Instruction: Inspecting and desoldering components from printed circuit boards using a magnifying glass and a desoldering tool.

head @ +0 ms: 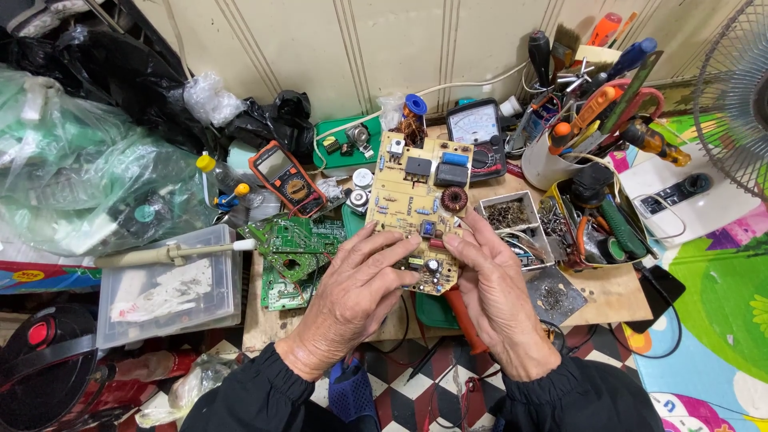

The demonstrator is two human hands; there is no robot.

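I hold a tan circuit board (416,196) upright over the small wooden bench, component side towards me. It carries a copper coil, black blocks and a blue part. My left hand (356,292) grips its lower left edge, with fingers across the bottom corner. My right hand (496,292) clasps the lower right edge, thumb near a small blue part. The board's bottom end is partly hidden by my fingers.
Green circuit boards (292,244) lie left of my hands, with an orange multimeter (286,178) behind. An analogue meter (476,128), a white tub of tools (552,164), a parts tray (508,214) and a clear plastic box (168,284) surround the bench. A fan (736,88) stands at the right.
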